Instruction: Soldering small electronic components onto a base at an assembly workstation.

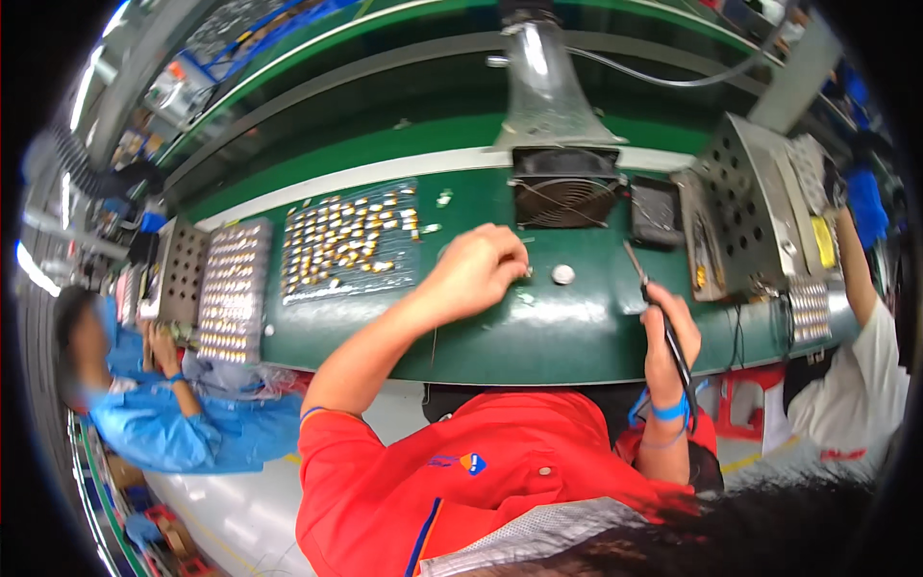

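My right hand (667, 341) grips a soldering iron (646, 285) like a pen, its metal tip pointing up and away over the green bench, its black cord running down past my wrist. Above the middle of the bench, my left hand (478, 270) has its fingers drawn together in a pinch. Something tiny shows at the fingertips, too small to name. Just right of those fingers, a small round whitish piece (562, 275) lies on the bench. Left of my left hand, a clear tray (409, 272) bears rows of small white-and-gold parts (336, 236).
A black fan (566, 188) under a clear duct stands at the back. Beside it are a dark box (657, 213), yellow-handled tools (709, 264) and a perforated metal box (745, 207). Another filled tray (234, 288) lies left. Co-workers sit at left (183, 423) and right (856, 385).
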